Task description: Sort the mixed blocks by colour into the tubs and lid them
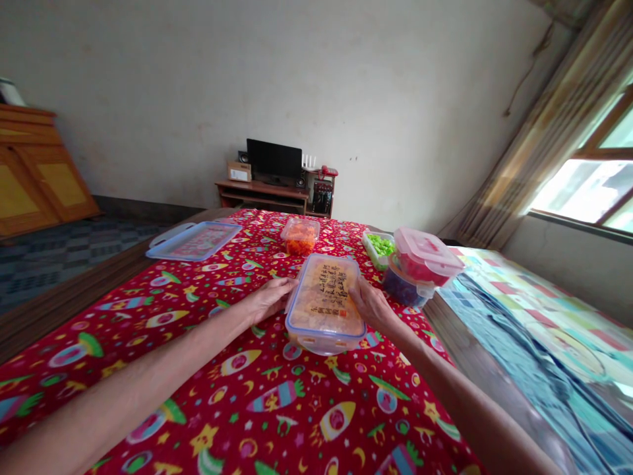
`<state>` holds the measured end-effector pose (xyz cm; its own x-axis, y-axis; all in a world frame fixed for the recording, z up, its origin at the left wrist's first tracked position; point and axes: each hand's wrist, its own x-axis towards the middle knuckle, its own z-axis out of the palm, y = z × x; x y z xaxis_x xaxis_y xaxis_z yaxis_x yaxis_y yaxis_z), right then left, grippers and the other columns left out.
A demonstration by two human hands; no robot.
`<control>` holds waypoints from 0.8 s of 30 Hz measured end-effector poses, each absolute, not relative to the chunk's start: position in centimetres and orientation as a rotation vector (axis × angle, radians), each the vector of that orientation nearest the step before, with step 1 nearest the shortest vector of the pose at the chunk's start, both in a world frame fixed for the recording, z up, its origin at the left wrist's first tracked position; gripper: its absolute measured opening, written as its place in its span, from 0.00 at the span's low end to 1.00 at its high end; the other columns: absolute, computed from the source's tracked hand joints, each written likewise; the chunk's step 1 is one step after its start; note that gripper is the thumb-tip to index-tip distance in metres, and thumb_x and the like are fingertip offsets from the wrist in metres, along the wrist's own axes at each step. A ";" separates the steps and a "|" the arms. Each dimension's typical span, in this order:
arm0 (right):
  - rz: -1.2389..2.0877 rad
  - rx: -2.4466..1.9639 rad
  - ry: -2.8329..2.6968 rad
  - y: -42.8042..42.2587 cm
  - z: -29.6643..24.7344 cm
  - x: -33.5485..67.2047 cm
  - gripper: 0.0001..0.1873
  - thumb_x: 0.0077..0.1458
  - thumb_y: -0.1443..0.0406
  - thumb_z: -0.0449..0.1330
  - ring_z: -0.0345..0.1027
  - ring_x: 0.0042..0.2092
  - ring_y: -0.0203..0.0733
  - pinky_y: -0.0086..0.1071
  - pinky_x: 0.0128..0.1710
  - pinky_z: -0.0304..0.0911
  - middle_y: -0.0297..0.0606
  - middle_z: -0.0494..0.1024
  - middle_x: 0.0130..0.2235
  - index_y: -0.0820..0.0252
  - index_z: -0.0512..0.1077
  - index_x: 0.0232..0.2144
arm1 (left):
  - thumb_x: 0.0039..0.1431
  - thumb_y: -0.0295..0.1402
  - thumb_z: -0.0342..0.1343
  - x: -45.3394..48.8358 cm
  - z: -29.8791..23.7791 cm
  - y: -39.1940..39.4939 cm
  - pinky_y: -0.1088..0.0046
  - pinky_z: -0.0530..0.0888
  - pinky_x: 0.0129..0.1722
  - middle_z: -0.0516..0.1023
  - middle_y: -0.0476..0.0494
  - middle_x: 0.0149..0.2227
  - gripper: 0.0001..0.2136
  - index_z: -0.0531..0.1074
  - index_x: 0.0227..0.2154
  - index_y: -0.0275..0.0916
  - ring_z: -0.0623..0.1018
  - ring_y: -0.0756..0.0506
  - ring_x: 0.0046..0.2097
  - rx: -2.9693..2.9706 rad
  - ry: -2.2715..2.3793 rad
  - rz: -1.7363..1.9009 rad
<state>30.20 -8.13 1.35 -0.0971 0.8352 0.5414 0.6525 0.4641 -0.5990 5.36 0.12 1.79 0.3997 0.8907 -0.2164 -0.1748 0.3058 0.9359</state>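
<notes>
A clear plastic food container (325, 297) with a blue-edged lid and dark brush-style characters sits in front of me. Something pale orange-brown shows through it. My left hand (273, 298) holds it at the left side, fingertips against the side flap. On the opposite side, my right hand (370, 302) grips the edge, with its thumb near the lid and its other fingers partly hidden. The lid lies on the container; whether every side flap is clipped down I cannot tell.
Behind stands an open container of orange shreds (301, 237). To the right are a container of chopped green pieces (380, 247) and a pink-lidded box (428, 254) on a blue container (406, 285). A blue-rimmed lid (195, 241) lies left on the red patterned tablecloth (208, 369).
</notes>
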 end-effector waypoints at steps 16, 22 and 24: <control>0.354 -1.468 -1.679 -7.6 2.7 28.6 0.14 0.56 0.58 0.50 0.67 0.34 0.43 0.31 0.35 0.59 0.39 0.75 0.31 0.61 0.70 0.36 | 0.44 0.44 0.64 5.9 1.3 -0.8 0.68 0.74 0.35 0.80 0.42 0.36 0.21 0.70 0.40 0.39 0.78 0.38 0.42 1.292 1.001 0.926; 0.391 -1.447 -1.626 -7.6 2.2 28.7 0.16 0.56 0.58 0.50 0.68 0.35 0.43 0.31 0.36 0.60 0.40 0.77 0.36 0.61 0.70 0.41 | 0.45 0.41 0.61 5.8 2.1 0.0 0.67 0.69 0.50 0.81 0.49 0.40 0.14 0.77 0.37 0.45 0.75 0.35 0.48 1.711 1.025 0.917; 0.416 -1.423 -1.622 -7.7 2.1 28.7 0.17 0.57 0.59 0.50 0.69 0.37 0.44 0.32 0.37 0.61 0.40 0.77 0.38 0.61 0.68 0.45 | 0.46 0.41 0.61 5.8 2.1 0.3 0.66 0.69 0.50 0.82 0.49 0.37 0.14 0.77 0.37 0.45 0.76 0.35 0.46 1.741 1.032 0.904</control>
